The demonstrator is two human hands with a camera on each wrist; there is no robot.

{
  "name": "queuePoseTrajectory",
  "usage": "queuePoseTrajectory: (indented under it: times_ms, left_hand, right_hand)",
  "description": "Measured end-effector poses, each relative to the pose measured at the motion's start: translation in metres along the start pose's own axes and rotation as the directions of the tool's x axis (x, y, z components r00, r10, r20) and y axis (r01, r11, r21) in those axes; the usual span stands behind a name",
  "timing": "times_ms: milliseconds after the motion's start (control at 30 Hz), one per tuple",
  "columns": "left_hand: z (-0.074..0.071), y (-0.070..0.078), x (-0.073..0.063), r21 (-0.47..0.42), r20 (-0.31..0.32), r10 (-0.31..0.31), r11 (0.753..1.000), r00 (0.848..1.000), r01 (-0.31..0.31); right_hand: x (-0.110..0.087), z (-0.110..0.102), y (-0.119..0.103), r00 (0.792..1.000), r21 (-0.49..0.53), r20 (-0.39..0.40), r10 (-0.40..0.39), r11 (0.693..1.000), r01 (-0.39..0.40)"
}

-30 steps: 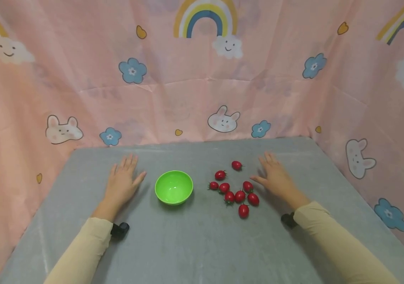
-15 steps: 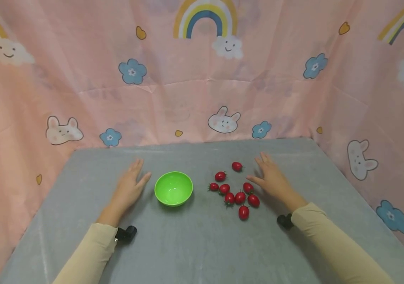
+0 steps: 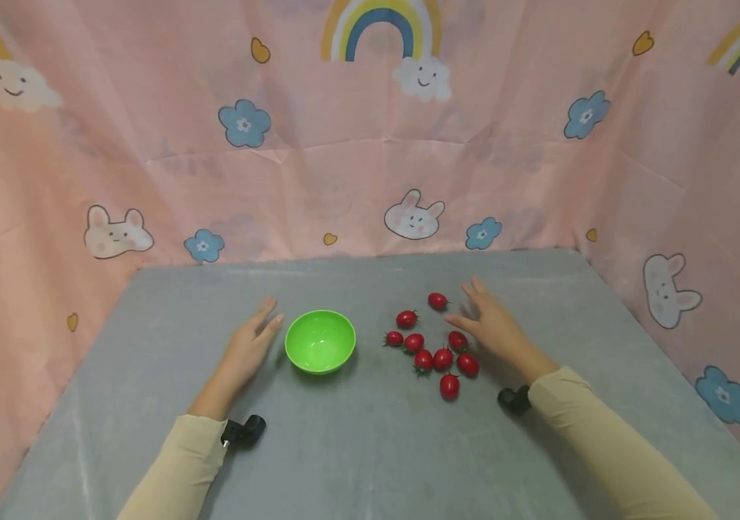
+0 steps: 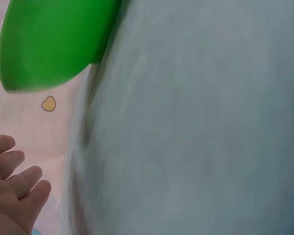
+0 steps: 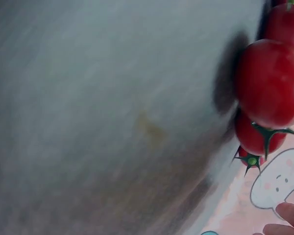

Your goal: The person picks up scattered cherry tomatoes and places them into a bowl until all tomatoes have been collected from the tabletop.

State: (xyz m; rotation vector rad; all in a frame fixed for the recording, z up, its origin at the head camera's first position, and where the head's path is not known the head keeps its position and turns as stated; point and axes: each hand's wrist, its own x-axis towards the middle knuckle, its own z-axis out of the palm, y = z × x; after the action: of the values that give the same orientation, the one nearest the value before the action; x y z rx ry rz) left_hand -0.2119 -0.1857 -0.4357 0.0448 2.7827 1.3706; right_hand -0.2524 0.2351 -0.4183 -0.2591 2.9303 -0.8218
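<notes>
A bright green bowl (image 3: 320, 342) stands on the grey table, with nothing in it. Just left of its rim is my left hand (image 3: 246, 354), fingers fairly straight and thumb toward the bowl. The left wrist view shows the bowl (image 4: 49, 44) above those fingers (image 4: 22, 181). Right of the bowl lie several small red tomatoes (image 3: 443, 359) with green stems in a loose cluster. My right hand (image 3: 496, 326) hovers at their right side, fingers spread and holding nothing. Close in the right wrist view are some of the tomatoes (image 5: 272, 83), with fingertips (image 5: 291, 215) at the lower corner.
The grey table (image 3: 357, 455) ends at a pink curtain (image 3: 318, 180) printed with rainbows, flowers and rabbits, which hangs along the back and sides. Black wrist cameras are strapped on at both sleeves, the left camera (image 3: 244, 432) and the right camera (image 3: 514, 399).
My left hand has moved right toward the bowl and turned more onto its side. The right hand has shifted slightly left toward the tomatoes. Bowl and tomatoes stay in place.
</notes>
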Motion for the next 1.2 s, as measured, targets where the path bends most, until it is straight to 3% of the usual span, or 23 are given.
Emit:
queuePoseTrajectory:
  times_ms: [267,533,767,1200]
  left_hand:
    - [0.004,0.003,-0.001,-0.106,0.027,-0.05,0.993,0.998,0.053]
    - [0.013,0.005,-0.001,-0.204,0.027,-0.044,0.978,0.999,0.049]
    - [0.018,0.002,-0.004,-0.332,0.031,-0.057,0.941,0.998,0.064]
    - [0.025,-0.002,-0.005,-0.456,0.043,-0.069,0.886,0.997,0.082]
  right_hand:
    - [0.002,0.0,-0.009,0.999,0.121,0.021,0.038,0.992,-0.04]
    - [0.005,-0.004,-0.016,0.99,0.2,0.06,0.128,0.97,-0.137]
    - [0.009,-0.004,-0.021,0.982,0.275,0.09,0.169,0.943,-0.187]
    - [0.022,-0.003,-0.018,0.979,0.334,0.102,0.174,0.921,-0.199]
